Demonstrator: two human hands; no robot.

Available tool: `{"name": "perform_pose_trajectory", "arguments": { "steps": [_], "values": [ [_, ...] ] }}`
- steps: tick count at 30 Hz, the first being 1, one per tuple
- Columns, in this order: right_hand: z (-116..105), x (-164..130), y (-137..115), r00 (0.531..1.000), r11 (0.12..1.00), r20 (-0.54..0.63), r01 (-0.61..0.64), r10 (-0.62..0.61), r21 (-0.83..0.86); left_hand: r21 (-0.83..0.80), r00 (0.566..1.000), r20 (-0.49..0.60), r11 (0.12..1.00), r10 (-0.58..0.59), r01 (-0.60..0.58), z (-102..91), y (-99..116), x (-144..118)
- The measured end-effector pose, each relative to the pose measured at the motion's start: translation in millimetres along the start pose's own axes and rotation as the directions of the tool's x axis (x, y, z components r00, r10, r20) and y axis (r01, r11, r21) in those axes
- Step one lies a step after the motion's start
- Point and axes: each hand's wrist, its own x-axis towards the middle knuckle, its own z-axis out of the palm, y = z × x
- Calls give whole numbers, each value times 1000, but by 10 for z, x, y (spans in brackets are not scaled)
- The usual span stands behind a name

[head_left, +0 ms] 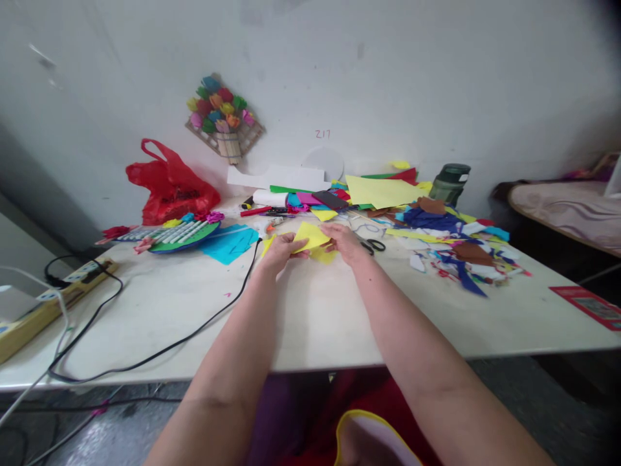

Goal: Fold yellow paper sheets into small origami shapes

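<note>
A small sheet of yellow paper (310, 235) is held between my two hands, just above the white table. My left hand (282, 251) pinches its left side, thumb on top. At its right edge my right hand (343, 243) grips it with closed fingers. More yellow paper shows under and beside the hands; whether it is one sheet or several I cannot tell. Black-handled scissors (373, 246) lie right beside my right hand. Left of my left hand is a glue gun (266, 228) with a black cord, next to blue paper (231, 243).
Coloured paper scraps (466, 252) cover the table's right side, near a dark green bottle (449, 184). At left are a red plastic bag (169, 188), a green round craft piece (184, 234) and a power strip (72, 288). A black cord (194, 336) crosses the table's left front.
</note>
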Motion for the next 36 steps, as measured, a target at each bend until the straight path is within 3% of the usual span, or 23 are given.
{"name": "perform_pose_trajectory", "arguments": {
  "steps": [5,9,13,20,27,36],
  "values": [
    [-57,-26,-13,989,983,145,21,5,-181,80,994,104,996,-35,26,3,1,-29],
    [-14,-31,2,989,969,150,26,12,-245,68,993,105,997,-54,46,6,-8,-26],
    [1,-19,9,992,968,128,37,-5,-250,39,997,70,999,-36,33,8,-11,-14],
    [-35,-48,-32,976,981,215,20,23,-193,43,999,50,999,-11,8,1,6,-16],
    [-29,-21,-4,981,973,193,11,34,-231,30,999,41,1000,-4,3,4,20,-25],
    [-58,-38,-26,957,980,288,20,39,-200,23,998,58,999,26,-27,-23,9,-14]
  ]
}}
